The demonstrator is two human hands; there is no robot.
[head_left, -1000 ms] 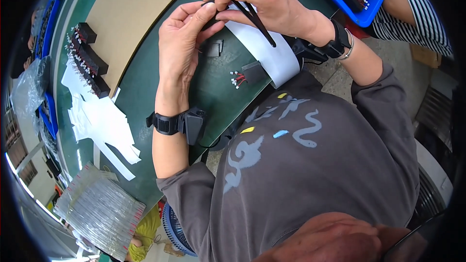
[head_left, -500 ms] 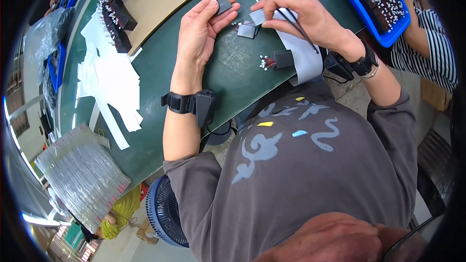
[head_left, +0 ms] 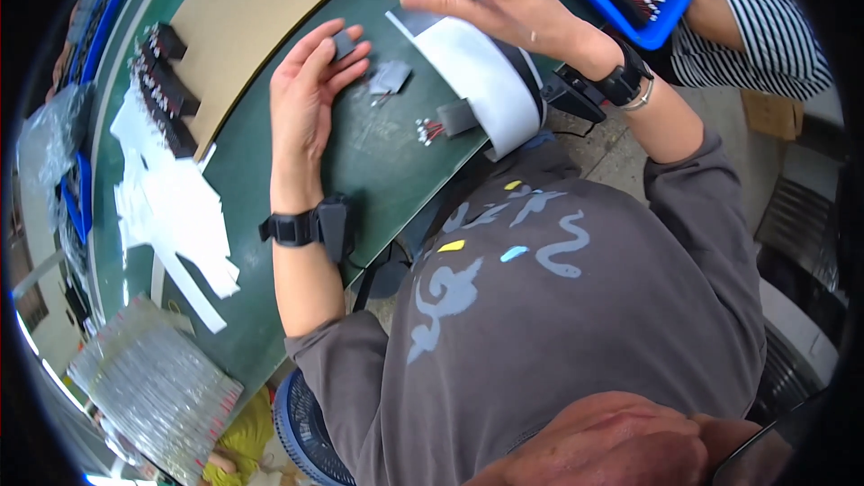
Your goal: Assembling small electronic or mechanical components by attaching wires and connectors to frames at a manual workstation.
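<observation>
My left hand [head_left: 310, 85] is closed on a small dark grey square block [head_left: 343, 45], held between thumb and fingers above the green table. My right hand [head_left: 504, 0] is raised over the far end of a wide white-and-grey strip [head_left: 477, 67], fingers bent and pinched. Motion blurs its fingertips, so I cannot make out what they hold. Between the hands lies a silver-grey square piece [head_left: 390, 77] with short leads. Nearer the table edge, a dark block [head_left: 457, 117] with red wires and white connectors touches the strip, which bends over the edge.
White paper strips [head_left: 180, 216] lie on the left of the green table [head_left: 378, 162], beside a row of dark wired blocks [head_left: 166, 81] and a tan board [head_left: 261, 0]. A blue tray [head_left: 652, 31] of wired parts stands at right, near another person's striped sleeve [head_left: 765, 36].
My right hand has moved up and away from the silver-grey piece; the dark tweezers it held no longer show. The strip shows more white. The whole view has shifted; my left hand keeps its block.
</observation>
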